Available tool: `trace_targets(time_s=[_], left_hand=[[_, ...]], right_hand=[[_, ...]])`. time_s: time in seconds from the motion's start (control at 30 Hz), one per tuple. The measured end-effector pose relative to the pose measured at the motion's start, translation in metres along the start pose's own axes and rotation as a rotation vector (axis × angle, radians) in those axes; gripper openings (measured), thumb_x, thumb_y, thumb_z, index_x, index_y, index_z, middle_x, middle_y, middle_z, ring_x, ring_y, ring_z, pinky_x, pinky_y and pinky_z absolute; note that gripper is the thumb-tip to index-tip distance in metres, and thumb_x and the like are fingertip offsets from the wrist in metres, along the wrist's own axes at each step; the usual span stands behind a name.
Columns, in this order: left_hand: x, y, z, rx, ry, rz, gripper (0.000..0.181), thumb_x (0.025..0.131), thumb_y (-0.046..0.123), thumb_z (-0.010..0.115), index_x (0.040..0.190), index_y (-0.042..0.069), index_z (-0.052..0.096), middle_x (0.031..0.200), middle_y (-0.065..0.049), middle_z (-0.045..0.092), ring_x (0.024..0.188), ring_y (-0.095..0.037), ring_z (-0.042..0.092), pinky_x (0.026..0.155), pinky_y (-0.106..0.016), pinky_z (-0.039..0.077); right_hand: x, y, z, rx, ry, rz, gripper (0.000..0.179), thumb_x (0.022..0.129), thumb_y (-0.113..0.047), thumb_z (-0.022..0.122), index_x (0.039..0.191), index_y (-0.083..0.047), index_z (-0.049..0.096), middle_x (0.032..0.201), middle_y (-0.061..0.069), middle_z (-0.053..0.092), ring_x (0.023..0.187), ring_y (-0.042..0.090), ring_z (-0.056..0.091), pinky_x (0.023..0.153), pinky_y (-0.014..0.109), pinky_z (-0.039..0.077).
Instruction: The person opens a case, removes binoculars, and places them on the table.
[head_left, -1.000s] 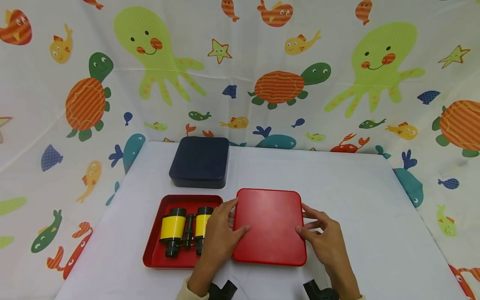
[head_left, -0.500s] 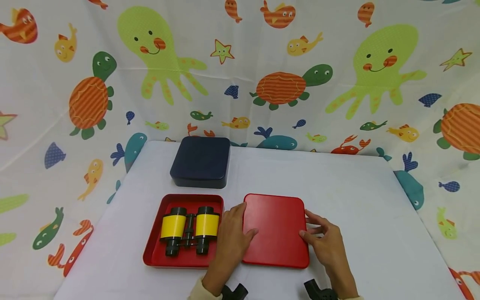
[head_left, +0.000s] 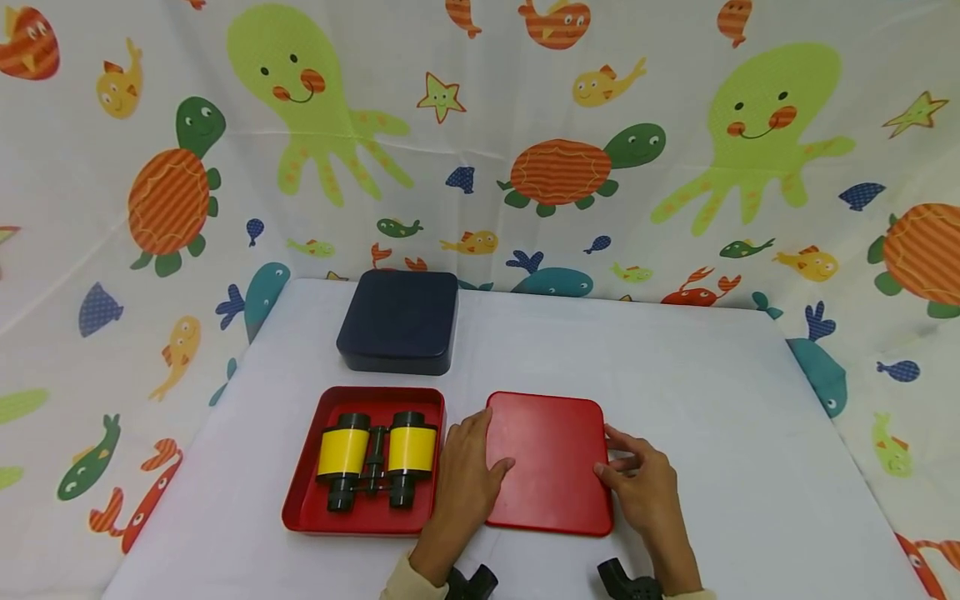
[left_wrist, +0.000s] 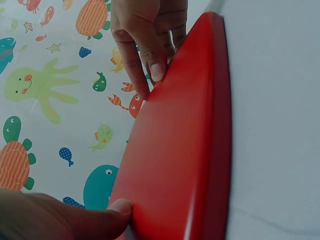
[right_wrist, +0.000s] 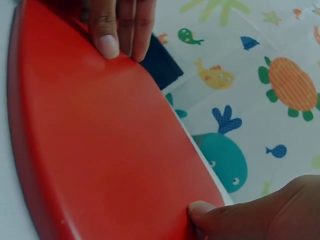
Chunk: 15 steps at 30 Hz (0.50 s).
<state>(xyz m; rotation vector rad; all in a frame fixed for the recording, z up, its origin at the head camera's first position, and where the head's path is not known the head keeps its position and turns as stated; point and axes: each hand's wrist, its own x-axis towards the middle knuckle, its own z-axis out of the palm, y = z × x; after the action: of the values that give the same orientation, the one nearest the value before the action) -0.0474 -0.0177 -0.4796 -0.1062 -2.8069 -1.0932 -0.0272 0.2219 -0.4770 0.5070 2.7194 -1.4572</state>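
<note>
A flat red lid (head_left: 547, 462) with rounded corners lies smooth face up on the white table, in front of me. My left hand (head_left: 467, 475) holds its left edge, the thumb over the top and the fingers along the side. At the opposite edge, my right hand (head_left: 647, 483) grips with thumb on top and fingertips against the side; the left wrist view also shows this right hand (left_wrist: 150, 40). Left of the lid sits an open red box (head_left: 302, 500). Inside it, yellow and black binoculars (head_left: 411, 450) lie flat, fully visible beside my left hand.
Behind the red box, a closed dark navy box (head_left: 401, 321) stands near the table's back edge. The white tabletop (head_left: 712, 400) stretches to the right. A curtain (head_left: 480, 100) printed with sea animals hangs around the back and sides.
Both hands and the red lid have shifted slightly right and toward me since a second ago. The left hand no longer covers the binoculars' right barrel. Little has moved in the last half second.
</note>
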Motion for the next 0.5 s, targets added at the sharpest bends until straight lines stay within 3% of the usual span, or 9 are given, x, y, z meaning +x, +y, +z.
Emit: trace_targets(time_s=[0.23, 0.5], left_hand=[[-0.0016, -0.0017, 0.0023, 0.03, 0.011, 0.026, 0.077, 0.079, 0.015, 0.094, 0.145, -0.001, 0.06, 0.139, -0.019, 0.068, 0.112, -0.03, 0.059, 0.089, -0.044, 0.057], [-0.0048, -0.0029, 0.003, 0.069, 0.036, 0.056, 0.08, 0.076, 0.017, 0.096, 0.146, -0.002, 0.06, 0.138, -0.021, 0.068, 0.109, -0.029, 0.058, 0.084, -0.042, 0.056]], right_hand=[[-0.0019, -0.0019, 0.0041, -0.062, 0.041, -0.056, 0.057, 0.086, 0.002, 0.083, 0.141, -0.011, 0.07, 0.132, 0.012, 0.073, 0.098, 0.024, 0.074, 0.072, 0.016, 0.057], [-0.0042, -0.0031, 0.0063, -0.091, 0.048, -0.044, 0.055, 0.087, -0.001, 0.083, 0.14, -0.011, 0.07, 0.13, 0.014, 0.071, 0.1, 0.026, 0.074, 0.072, 0.016, 0.056]])
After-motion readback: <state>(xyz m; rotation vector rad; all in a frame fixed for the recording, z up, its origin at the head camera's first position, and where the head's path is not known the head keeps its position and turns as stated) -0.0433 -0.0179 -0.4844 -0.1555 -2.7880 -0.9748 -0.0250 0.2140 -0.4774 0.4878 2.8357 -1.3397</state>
